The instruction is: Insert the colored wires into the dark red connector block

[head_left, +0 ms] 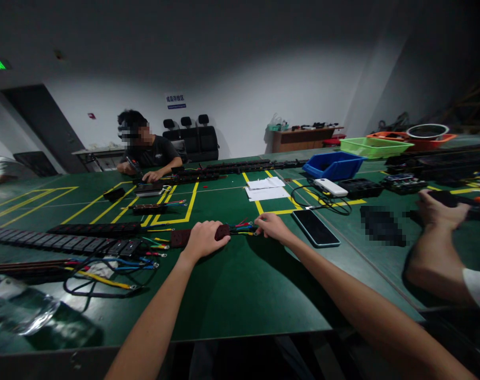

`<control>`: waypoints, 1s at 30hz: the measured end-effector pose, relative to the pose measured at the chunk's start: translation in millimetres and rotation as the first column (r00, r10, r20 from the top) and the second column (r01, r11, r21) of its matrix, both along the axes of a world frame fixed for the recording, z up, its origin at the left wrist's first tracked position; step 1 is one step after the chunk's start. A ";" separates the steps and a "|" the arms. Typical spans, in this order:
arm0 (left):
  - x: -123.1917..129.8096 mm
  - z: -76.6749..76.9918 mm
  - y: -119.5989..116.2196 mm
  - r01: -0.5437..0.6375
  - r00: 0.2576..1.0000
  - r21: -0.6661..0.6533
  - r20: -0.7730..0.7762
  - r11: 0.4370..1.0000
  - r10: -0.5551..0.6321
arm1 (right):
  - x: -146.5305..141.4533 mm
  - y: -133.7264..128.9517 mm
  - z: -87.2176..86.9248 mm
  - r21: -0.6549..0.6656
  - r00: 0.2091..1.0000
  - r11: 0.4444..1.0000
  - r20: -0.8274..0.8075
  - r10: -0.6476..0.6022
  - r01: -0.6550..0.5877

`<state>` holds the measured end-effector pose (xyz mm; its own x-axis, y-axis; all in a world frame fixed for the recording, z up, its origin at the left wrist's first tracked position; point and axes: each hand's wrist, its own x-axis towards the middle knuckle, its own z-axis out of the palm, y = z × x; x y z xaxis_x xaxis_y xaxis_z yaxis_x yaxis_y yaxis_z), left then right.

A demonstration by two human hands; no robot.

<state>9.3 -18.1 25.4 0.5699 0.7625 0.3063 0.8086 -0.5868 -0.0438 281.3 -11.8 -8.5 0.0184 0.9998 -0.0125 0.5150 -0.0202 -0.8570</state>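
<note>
Where the left hand [205, 240] grips, a maroon block [179, 238] lies beneath

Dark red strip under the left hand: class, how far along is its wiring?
Looks done: coloured wires emerge from the strip. In hand: the left hand grips the strip; the right hand is at the wire tips. Apparently left: those tips, seemingly joined to nothing.

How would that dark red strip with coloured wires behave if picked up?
The dark red strip would probably stay stiff; it lies straight under the left hand. Its thin coloured wires would likely flop, as they fan apart near the right hand. Rolling seems unlikely, given its flattish shape.
</note>
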 end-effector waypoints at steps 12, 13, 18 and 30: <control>0.6 1.9 -0.9 -0.001 1.000 -0.018 0.007 1.000 0.002 | 8.5 1.5 3.4 0.058 0.948 0.988 0.294 0.123 -0.146; 0.7 1.8 -0.9 -0.005 1.000 -0.019 0.008 1.000 0.005 | 9.3 1.0 4.6 0.047 0.943 0.985 0.301 0.143 -0.165; 0.9 1.4 -1.2 -0.005 1.000 -0.017 0.020 1.000 0.005 | 8.9 -3.4 7.1 0.049 0.932 0.981 0.326 0.161 -0.187; 0.5 -0.4 -0.1 -0.007 1.000 -0.002 0.007 1.000 0.007 | 2.2 -20.4 19.8 0.177 0.787 0.958 0.613 0.071 -0.224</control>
